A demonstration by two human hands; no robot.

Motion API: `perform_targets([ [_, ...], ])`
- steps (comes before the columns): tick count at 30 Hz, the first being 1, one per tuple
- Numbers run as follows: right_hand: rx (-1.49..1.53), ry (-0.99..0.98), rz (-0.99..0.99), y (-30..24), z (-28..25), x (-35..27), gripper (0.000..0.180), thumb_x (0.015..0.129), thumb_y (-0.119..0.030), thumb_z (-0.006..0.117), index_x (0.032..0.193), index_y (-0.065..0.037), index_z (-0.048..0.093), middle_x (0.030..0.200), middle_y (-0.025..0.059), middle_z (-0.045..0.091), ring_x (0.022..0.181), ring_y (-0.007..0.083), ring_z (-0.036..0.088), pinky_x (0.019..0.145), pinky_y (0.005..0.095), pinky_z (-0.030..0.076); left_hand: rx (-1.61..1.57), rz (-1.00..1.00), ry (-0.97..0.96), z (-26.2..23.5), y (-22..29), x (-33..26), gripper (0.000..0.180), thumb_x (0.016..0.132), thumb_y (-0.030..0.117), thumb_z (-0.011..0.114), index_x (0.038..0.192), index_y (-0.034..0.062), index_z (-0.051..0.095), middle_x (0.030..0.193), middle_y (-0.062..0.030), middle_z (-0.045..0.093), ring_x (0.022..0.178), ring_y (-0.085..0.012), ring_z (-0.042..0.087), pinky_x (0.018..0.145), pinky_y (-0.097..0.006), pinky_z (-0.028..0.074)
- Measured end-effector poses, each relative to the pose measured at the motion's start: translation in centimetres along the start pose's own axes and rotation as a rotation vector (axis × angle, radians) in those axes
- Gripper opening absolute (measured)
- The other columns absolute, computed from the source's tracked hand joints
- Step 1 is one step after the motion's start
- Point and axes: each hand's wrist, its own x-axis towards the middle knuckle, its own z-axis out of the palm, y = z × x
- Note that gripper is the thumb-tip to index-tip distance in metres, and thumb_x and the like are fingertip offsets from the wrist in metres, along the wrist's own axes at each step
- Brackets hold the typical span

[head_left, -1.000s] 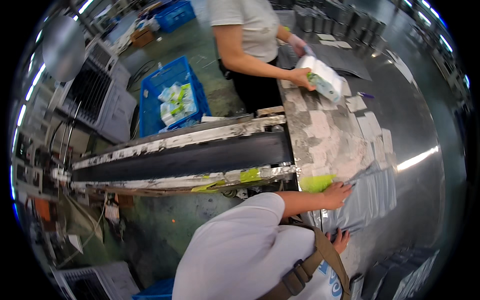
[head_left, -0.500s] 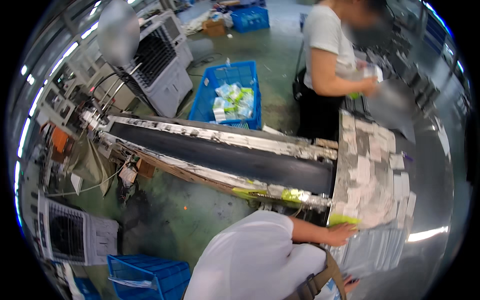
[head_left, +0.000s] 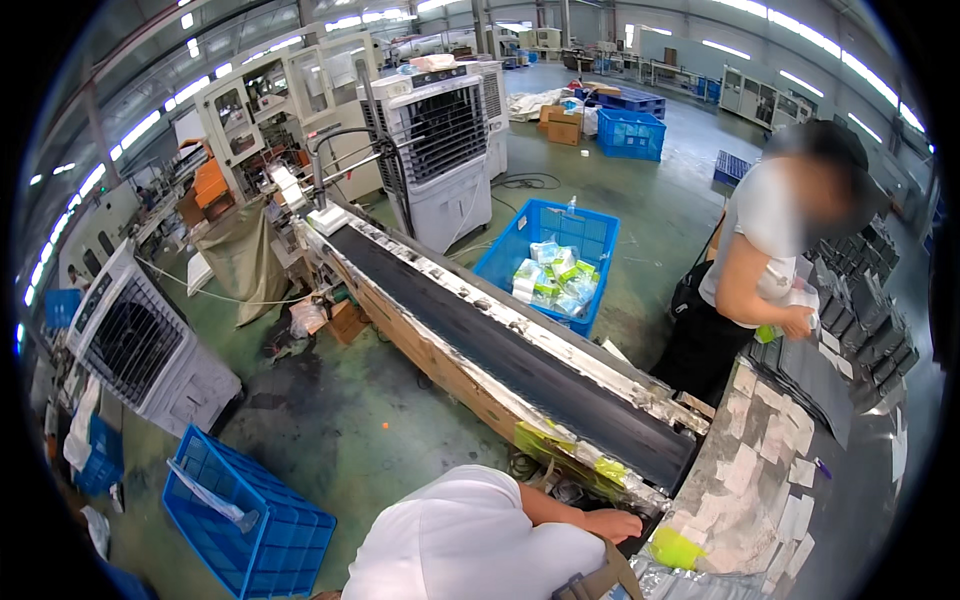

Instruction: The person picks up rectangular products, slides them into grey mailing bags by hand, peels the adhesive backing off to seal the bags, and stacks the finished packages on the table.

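Observation:
My left hand (head_left: 613, 523) reaches down beside the near end of the conveyor belt (head_left: 560, 389). Its back faces up, and what the fingers do underneath is hidden. Just right of it lies a yellow-green film piece (head_left: 677, 549) at the edge of a worktop (head_left: 722, 487) covered with white paper patches. Clear plastic bags (head_left: 690, 582) show along the bottom edge, close to my body. My right hand is out of view.
Across the belt, a co-worker (head_left: 760, 250) holds a white packet beside grey sheets (head_left: 805, 380). A blue crate (head_left: 596, 222) with packets stands behind the belt. Another blue crate (head_left: 285, 535) lies tilted at lower left, near an air cooler (head_left: 150, 340).
The view has swung upward and leftward. My left hand has left the bags and yellow-green film for the belt's end. My right hand has dropped out of view.

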Motion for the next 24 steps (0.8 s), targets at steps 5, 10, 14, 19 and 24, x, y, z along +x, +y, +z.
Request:
perform_targets([
  [5,-0.022,0.001,-0.029,-0.3,-0.5,0.5,0.054,0.092,-0.029,0.062,0.132,0.004,0.049,0.132,0.0265,0.052,0.119,0.0399,0.052,0.101,0.0450,0.042,0.054,-0.029,0.114,-0.4,0.3,-0.7,0.022,0.082,0.001,0.057,0.104,0.0018,0.060,0.106,-0.0151,0.059,0.097,-0.0364,0.058,0.080,-0.044,0.049],
  [10,-0.044,0.006,-0.015,-0.7,-0.6,0.8,0.050,0.092,-0.027,0.062,0.129,0.004,0.052,0.131,0.0264,0.053,0.119,0.0404,0.052,0.102,0.0456,0.042,0.035,0.092,-0.056,3.1,-2.4,-1.1,0.013,0.078,0.005,0.058,0.091,0.0051,0.063,0.090,-0.0132,0.061,0.083,-0.0353,0.060,0.070,-0.044,0.050],
  [14,-0.026,0.027,-0.002,-1.5,-0.1,1.4,0.047,0.092,-0.026,0.061,0.128,0.004,0.054,0.131,0.0263,0.054,0.119,0.0409,0.052,0.102,0.0460,0.042,0.041,0.059,-0.093,6.2,-6.8,-1.5,0.016,0.080,0.016,0.058,0.090,0.0058,0.064,0.086,-0.0134,0.059,0.084,-0.0340,0.061,0.068,-0.045,0.049],
  [19,-0.001,0.156,0.028,-0.6,-2.0,1.3,0.043,0.092,-0.024,0.060,0.125,0.003,0.057,0.130,0.0262,0.055,0.120,0.0414,0.052,0.103,0.0466,0.041,0.037,-0.043,-0.123,6.9,-8.0,-1.6,0.015,0.081,0.013,0.058,0.092,0.0061,0.064,0.086,-0.0125,0.059,0.082,-0.0337,0.061,0.067,-0.044,0.049],
  [24,0.150,0.597,-0.027,0.3,-7.2,0.6,0.040,0.092,-0.022,0.059,0.123,0.003,0.060,0.130,0.0261,0.055,0.120,0.0420,0.052,0.103,0.0472,0.041,0.016,-0.075,-0.188,3.0,-3.2,-0.7,0.013,0.081,0.008,0.057,0.092,0.0059,0.064,0.090,-0.0130,0.061,0.086,-0.0344,0.061,0.070,-0.044,0.050],
])
